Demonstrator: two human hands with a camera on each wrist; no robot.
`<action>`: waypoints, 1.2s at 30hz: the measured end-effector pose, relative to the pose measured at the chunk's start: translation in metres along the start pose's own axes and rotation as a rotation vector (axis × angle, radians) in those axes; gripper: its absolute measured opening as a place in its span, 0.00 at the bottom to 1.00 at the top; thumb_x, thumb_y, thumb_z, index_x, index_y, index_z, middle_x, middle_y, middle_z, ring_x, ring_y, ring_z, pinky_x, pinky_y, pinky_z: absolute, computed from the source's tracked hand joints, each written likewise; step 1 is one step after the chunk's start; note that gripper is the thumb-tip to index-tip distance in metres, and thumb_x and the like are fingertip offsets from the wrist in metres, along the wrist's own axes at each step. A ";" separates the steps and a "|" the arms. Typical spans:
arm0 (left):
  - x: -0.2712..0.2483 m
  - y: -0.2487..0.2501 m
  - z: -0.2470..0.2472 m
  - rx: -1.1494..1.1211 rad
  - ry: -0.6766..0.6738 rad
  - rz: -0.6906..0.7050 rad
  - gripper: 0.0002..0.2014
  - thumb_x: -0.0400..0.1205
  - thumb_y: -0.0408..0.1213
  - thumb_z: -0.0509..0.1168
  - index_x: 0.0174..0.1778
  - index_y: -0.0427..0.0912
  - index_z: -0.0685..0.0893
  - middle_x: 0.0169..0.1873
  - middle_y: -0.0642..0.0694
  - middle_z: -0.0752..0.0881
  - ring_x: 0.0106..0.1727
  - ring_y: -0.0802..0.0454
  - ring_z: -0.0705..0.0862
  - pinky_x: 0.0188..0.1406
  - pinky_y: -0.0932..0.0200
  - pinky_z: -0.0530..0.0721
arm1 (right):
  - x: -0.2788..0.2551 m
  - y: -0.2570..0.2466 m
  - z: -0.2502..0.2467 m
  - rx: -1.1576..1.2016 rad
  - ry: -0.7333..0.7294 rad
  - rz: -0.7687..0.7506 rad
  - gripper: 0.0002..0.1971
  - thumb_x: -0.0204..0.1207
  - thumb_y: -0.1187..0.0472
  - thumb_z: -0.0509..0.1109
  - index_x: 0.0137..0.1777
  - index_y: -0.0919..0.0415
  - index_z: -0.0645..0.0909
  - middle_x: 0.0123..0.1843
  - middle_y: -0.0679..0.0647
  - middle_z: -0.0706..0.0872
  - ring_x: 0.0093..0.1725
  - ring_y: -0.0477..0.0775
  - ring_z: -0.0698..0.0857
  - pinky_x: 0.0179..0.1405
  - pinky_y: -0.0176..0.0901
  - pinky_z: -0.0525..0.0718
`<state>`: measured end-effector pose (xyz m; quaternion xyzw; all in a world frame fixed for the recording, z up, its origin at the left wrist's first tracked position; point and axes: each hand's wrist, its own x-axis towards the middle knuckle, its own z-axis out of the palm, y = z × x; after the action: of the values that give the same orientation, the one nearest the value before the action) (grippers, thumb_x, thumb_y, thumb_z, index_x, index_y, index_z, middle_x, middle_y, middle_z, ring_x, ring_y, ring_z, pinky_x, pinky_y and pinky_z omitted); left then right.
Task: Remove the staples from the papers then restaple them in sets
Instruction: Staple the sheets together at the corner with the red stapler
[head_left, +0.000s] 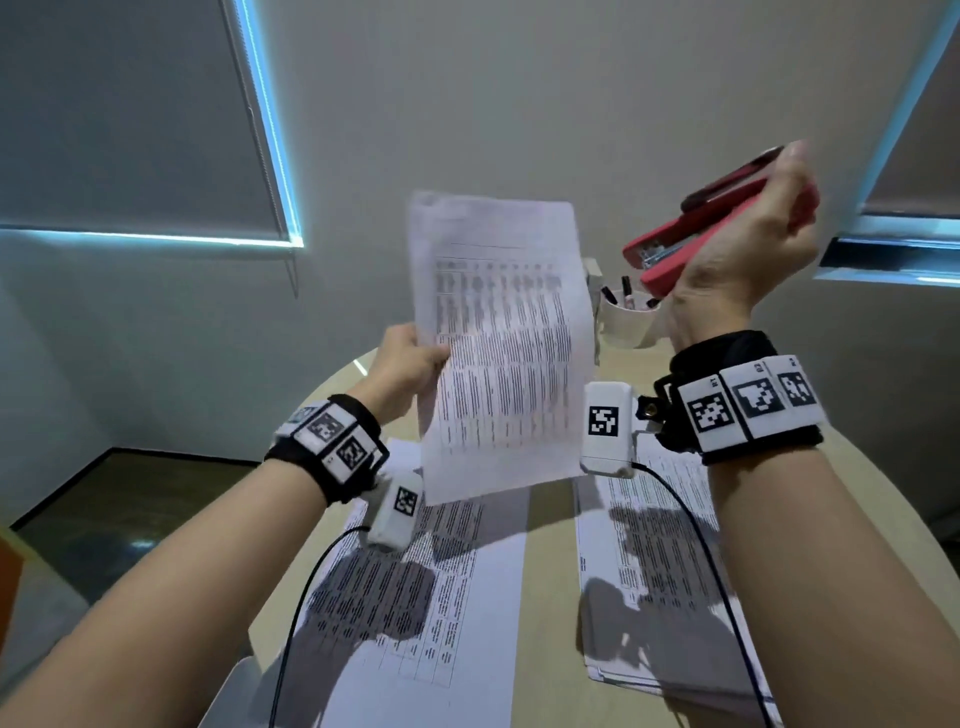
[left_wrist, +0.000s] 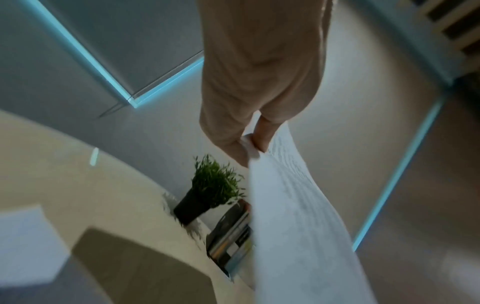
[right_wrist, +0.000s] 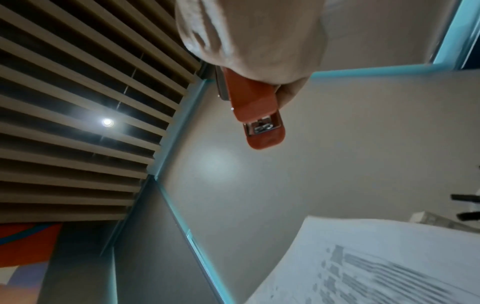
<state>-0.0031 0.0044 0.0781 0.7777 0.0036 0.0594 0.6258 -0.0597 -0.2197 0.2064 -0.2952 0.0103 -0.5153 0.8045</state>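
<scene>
One thin set of papers (head_left: 498, 343) hangs upright above the table (head_left: 550, 525), pinched at its left edge by my left hand (head_left: 402, 364). It is light and floppy; I judge the corner needs support. My right hand (head_left: 748, 249) grips the red stapler (head_left: 691, 228), raised beside it.

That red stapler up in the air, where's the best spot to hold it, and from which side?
Around the rear half of the red stapler, wrapping from behind and below, as the right hand does now. Its body is long and narrow, so fingers close round it easily. That grip probably leaves the mouth free to meet the held-up papers, which the left hand pinches by one side edge.
</scene>
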 end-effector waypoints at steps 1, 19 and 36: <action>0.003 0.001 0.002 -0.055 0.008 -0.067 0.04 0.83 0.24 0.63 0.46 0.32 0.82 0.27 0.49 0.81 0.22 0.58 0.78 0.19 0.64 0.76 | 0.005 -0.003 -0.005 0.007 0.007 -0.008 0.14 0.84 0.65 0.67 0.35 0.64 0.79 0.28 0.52 0.81 0.24 0.44 0.83 0.26 0.38 0.82; -0.059 -0.089 0.209 0.253 -0.435 -0.371 0.08 0.78 0.25 0.67 0.38 0.36 0.74 0.39 0.38 0.80 0.43 0.42 0.81 0.36 0.56 0.78 | 0.065 -0.002 -0.109 -0.224 0.139 -0.077 0.13 0.82 0.60 0.68 0.34 0.60 0.78 0.33 0.60 0.83 0.29 0.54 0.84 0.31 0.45 0.84; 0.014 -0.091 -0.018 1.077 -0.148 -0.376 0.44 0.68 0.50 0.80 0.72 0.33 0.66 0.66 0.35 0.78 0.67 0.36 0.78 0.63 0.47 0.81 | 0.021 0.131 -0.251 -0.668 0.213 1.108 0.16 0.72 0.50 0.68 0.53 0.61 0.79 0.37 0.60 0.86 0.33 0.60 0.87 0.30 0.61 0.86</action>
<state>0.0157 0.0431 -0.0058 0.9748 0.1276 -0.1177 0.1400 -0.0228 -0.3152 -0.0585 -0.4276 0.3999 -0.0200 0.8105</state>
